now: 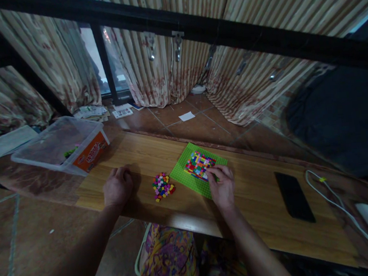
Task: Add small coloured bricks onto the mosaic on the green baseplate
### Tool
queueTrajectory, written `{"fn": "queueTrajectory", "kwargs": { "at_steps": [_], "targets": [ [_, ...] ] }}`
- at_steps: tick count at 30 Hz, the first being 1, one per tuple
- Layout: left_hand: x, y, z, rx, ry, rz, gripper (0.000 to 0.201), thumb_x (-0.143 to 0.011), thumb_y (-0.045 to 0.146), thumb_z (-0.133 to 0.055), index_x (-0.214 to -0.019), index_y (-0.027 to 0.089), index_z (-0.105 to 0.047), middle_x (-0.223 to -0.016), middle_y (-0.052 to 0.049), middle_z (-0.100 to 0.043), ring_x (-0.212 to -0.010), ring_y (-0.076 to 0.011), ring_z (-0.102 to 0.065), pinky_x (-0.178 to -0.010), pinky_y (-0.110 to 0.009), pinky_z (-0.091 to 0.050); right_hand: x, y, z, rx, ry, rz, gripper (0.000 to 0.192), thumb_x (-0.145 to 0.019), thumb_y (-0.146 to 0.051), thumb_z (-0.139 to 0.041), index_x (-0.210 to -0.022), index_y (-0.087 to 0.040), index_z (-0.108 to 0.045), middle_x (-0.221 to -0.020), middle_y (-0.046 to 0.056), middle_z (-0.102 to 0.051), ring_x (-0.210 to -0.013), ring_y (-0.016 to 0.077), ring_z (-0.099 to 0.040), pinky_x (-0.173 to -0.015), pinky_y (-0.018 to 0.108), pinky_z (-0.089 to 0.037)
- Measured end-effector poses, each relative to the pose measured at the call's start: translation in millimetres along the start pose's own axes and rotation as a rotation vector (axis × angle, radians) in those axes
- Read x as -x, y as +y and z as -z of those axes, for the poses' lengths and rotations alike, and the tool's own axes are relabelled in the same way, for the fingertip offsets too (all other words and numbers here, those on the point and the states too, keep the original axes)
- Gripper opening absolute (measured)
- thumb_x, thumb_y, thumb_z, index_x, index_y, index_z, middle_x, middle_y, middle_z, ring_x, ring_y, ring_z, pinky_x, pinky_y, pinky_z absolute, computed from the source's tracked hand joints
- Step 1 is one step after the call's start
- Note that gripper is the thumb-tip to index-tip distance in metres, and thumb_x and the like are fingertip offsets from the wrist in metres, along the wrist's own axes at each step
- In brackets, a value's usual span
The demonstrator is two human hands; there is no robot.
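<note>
Right hand (222, 189) hovers, fingertips pinched at the near corner of the brick patch (198, 164) on the green baseplate (188, 179); any brick held is hidden. Left hand (117, 187), curled and empty, rests beside the loose bricks (162, 186) — tiny, light, rigid, slippery: pinch by the sides.

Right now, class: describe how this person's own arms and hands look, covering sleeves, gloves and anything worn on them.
Both forearms are bare, with no sleeve in view. The left hand and right hand wear no gloves. No watch, bracelet or ring is visible, though the dim light leaves small details uncertain. Bright floral-patterned clothing shows at the lap.
</note>
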State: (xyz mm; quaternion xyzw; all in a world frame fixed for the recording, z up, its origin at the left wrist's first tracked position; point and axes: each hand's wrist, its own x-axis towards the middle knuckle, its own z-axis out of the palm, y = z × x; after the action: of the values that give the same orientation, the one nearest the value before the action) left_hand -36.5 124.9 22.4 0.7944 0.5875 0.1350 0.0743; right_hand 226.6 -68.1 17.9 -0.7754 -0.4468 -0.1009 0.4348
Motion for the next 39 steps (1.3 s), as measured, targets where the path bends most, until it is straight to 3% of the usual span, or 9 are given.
{"fn": "queueTrajectory", "kwargs": {
  "at_steps": [5, 15, 25, 30, 33, 39],
  "targets": [
    [0.1, -0.6, -0.9, 0.016, 0.007, -0.001, 0.033, -0.09, 0.03, -0.035, -0.104, 0.021, -0.063, -0.108, -0.007, -0.064, -0.093, -0.0222, -0.063, -0.066, -0.03, -0.043, -3.9, -1.1, 0.5, -0.057, -0.002, -0.038, 0.014, -0.086, -0.027, -0.06, -0.08, -0.022, -0.072, -0.091, 0.005, -0.063, -0.09, 0.0201, -0.058, -0.082, 0.035, -0.047],
    [0.5, 0.0, 0.1, 0.007, -0.005, -0.002, 0.032, -0.09, 0.03, -0.036, -0.104, 0.02, -0.063, -0.108, -0.008, -0.064, -0.094, -0.0225, -0.062, -0.068, -0.03, -0.043, -14.4, -4.1, 7.2, 0.018, -0.138, 0.021, 0.018, -0.087, -0.026, -0.057, -0.077, -0.022, -0.072, -0.086, 0.004, -0.064, -0.085, 0.0201, -0.058, -0.08, 0.033, -0.046],
    [0.0, -0.8, -1.5, 0.012, -0.008, 0.004, 0.033, -0.09, 0.029, -0.036, -0.105, 0.02, -0.064, -0.107, -0.008, -0.064, -0.091, -0.0224, -0.063, -0.066, -0.03, -0.042, -22.7, -5.0, 5.6, -0.032, -0.196, -0.045, 0.018, -0.084, -0.024, -0.059, -0.073, -0.022, -0.072, -0.083, 0.004, -0.064, -0.082, 0.0196, -0.06, -0.079, 0.033, -0.047],
    [0.1, -3.4, -4.3, 0.028, 0.022, -0.017, 0.033, -0.09, 0.029, -0.036, -0.106, 0.02, -0.064, -0.107, -0.008, -0.064, -0.091, -0.0222, -0.062, -0.065, -0.03, -0.042, -12.3, -3.1, 12.7, -0.192, -0.072, -0.129, 0.017, -0.083, -0.033, -0.061, -0.086, -0.021, -0.073, -0.085, 0.004, -0.066, -0.078, 0.0182, -0.061, -0.073, 0.031, -0.049],
    [-0.3, -6.0, -7.9, 0.031, 0.047, -0.029, 0.032, -0.091, 0.03, -0.037, -0.104, 0.02, -0.064, -0.105, -0.008, -0.064, -0.09, -0.0219, -0.062, -0.066, -0.03, -0.042, -0.1, -6.4, 20.7, -0.211, 0.005, -0.203, 0.02, -0.084, -0.036, -0.06, -0.084, -0.019, -0.071, -0.081, 0.003, -0.066, -0.07, 0.0162, -0.059, -0.065, 0.028, -0.048],
    [-0.6, -6.9, -10.0, 0.05, 0.054, -0.027, 0.031, -0.09, 0.029, -0.037, -0.104, 0.021, -0.064, -0.105, -0.008, -0.064, -0.088, -0.021, -0.061, -0.066, -0.03, -0.042, 33.6, -11.1, 25.0, -0.223, -0.041, -0.23, 0.021, -0.087, -0.035, -0.056, -0.087, -0.019, -0.07, -0.084, 0.005, -0.066, -0.076, 0.0177, -0.061, -0.07, 0.03, -0.049]
  ]
}}
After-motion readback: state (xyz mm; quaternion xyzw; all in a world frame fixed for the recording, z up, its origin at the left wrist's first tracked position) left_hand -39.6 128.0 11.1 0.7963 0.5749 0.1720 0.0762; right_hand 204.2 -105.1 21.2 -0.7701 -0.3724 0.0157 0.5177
